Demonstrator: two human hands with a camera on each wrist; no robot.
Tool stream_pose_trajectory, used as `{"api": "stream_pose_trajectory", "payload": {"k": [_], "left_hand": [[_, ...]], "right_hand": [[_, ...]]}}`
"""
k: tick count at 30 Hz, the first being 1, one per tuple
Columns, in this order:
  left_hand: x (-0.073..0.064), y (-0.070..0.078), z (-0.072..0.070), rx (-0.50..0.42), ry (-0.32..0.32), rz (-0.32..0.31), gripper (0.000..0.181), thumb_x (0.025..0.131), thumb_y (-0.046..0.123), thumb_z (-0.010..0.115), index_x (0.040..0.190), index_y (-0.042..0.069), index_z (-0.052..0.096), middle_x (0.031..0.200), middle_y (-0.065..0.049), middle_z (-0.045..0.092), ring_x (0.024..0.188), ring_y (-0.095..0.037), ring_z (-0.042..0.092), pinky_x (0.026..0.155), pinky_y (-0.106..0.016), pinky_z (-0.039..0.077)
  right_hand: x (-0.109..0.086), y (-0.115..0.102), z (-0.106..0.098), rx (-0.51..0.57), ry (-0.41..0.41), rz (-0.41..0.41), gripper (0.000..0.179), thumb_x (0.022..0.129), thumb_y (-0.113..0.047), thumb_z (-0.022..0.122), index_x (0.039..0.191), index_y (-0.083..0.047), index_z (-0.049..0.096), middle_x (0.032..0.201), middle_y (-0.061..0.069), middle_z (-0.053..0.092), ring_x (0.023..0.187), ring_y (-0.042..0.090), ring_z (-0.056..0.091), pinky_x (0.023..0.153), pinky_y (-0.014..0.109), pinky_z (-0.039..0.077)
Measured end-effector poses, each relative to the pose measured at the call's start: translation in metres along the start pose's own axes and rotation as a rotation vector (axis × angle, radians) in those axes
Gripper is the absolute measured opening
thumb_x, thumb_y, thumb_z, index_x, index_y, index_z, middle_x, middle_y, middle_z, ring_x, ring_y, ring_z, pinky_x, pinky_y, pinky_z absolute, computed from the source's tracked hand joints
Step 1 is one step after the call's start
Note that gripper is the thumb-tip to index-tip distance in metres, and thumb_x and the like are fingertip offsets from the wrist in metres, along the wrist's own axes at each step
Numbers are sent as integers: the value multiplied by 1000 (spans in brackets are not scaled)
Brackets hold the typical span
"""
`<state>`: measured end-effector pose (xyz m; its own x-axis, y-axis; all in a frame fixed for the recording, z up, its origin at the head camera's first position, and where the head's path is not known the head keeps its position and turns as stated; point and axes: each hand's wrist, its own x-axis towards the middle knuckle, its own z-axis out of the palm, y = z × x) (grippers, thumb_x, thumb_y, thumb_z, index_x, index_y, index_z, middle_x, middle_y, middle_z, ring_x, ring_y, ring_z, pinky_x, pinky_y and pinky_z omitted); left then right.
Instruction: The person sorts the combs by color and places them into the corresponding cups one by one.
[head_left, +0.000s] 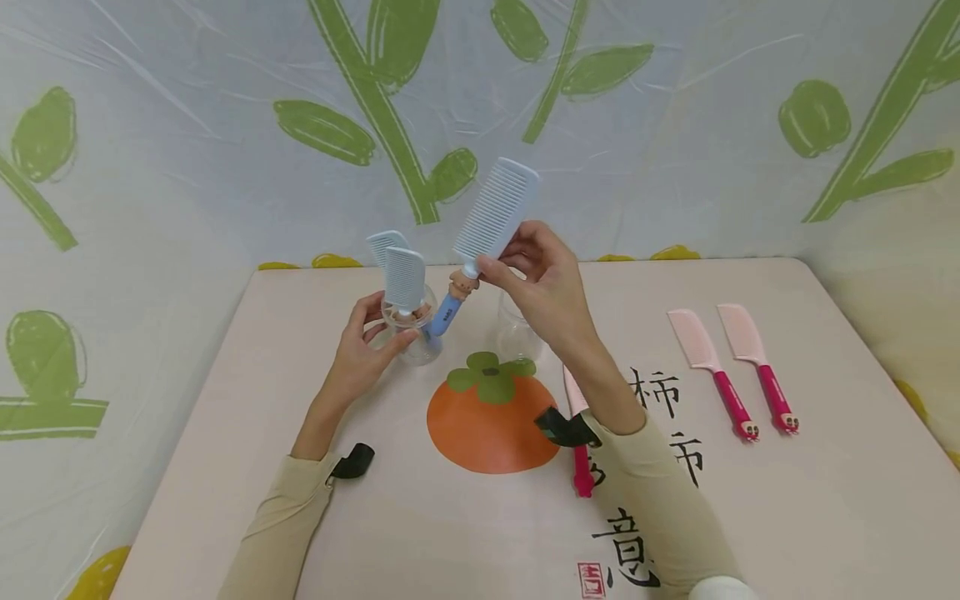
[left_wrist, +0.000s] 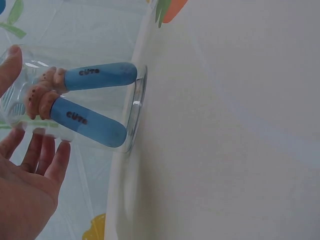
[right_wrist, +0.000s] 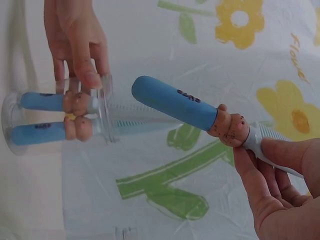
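Where the bench (head_left: 420, 533) comes nearest, three pink combs with magenta handles (head_left: 722, 385) are listed first, then the left hand (head_left: 363, 342), fingers part-curled, gripping a clear round jar (head_left: 420, 357) with two pale-blue combs (head_left: 405, 279) inside. The right hand (head_left: 547, 279), fingers closed in a pinch, holds a matching blue-handled comb (head_left: 495, 215) by its neck, handle down, apart from the jar: probably light, stiff, smooth plastic, best held there, off the fine teeth. Beyond: a second clear jar (head_left: 517, 337), partly hidden; leaf-patterned curtain (head_left: 675, 167).
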<state>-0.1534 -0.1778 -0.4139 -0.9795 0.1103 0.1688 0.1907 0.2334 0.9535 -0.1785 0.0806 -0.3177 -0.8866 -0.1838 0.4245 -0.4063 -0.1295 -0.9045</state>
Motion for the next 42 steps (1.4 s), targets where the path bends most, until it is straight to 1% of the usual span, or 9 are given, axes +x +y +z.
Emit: {"api": "stream_pose_trajectory", "payload": {"k": [6,14,19,22,27,30,36,39,42], "left_hand": [[1,-2,-1,-11,-2,3,71,94,0,72,153,-3,31,146,-23,42,134,-36,40,119,-54,33],[1,1,0,-1,-5,-27,71,96,2,71,154,-2,30,149,-23,40,136,-37,39,120,-54,31],[1,1,0,-2,-2,-22,71,95,2,71,154,-1,31,148,-23,41,136,-36,39,119,-55,31],[1,1,0,-7,3,-12,70,95,1,71,153,-2,32,147,-23,42,134,-37,40,119,-56,32],[1,-1,0,0,2,-3,71,94,-1,72,153,-3,31,147,-24,42,134,-37,40,119,-56,32],[1,-1,-1,0,-2,-5,72,94,-1,72,153,-2,31,147,-23,41,135,-37,40,119,-56,32],[1,2,-1,-15,0,-3,71,95,-1,71,153,-2,31,147,-24,41,135,-38,39,119,-58,31],[0,1,-1,-13,-2,-7,71,95,-1,71,153,-2,31,147,-23,41,135,-37,39,119,-58,31],[0,0,-1,-14,-5,-9,71,95,0,71,153,-2,31,148,-22,41,135,-36,40,119,-57,31]], "right_hand": [[9,10,14,32,18,-69,31,91,10,71,118,9,56,106,13,64,93,24,67,87,38,60],[16,22,28,-4,32,-142,29,90,9,73,115,10,56,104,15,63,93,24,66,87,33,59],[19,30,33,-42,50,-162,29,90,9,74,113,10,57,103,17,63,91,21,66,90,35,58],[20,34,37,-61,45,-148,29,90,7,75,113,10,57,103,18,63,91,21,66,91,36,58],[17,39,41,-93,30,-83,30,91,3,76,114,9,58,102,20,64,91,23,66,91,32,58],[15,40,42,-106,17,-65,30,91,2,76,114,9,58,102,20,65,91,25,66,91,31,58],[14,44,43,-123,-58,-49,28,90,6,75,114,7,59,104,18,65,95,27,67,92,35,58],[11,47,45,-152,-101,-16,28,91,5,75,114,5,60,105,16,66,98,26,68,91,33,59],[9,49,45,-170,-125,13,26,91,3,75,113,4,61,104,16,67,100,26,70,91,31,59]]}}
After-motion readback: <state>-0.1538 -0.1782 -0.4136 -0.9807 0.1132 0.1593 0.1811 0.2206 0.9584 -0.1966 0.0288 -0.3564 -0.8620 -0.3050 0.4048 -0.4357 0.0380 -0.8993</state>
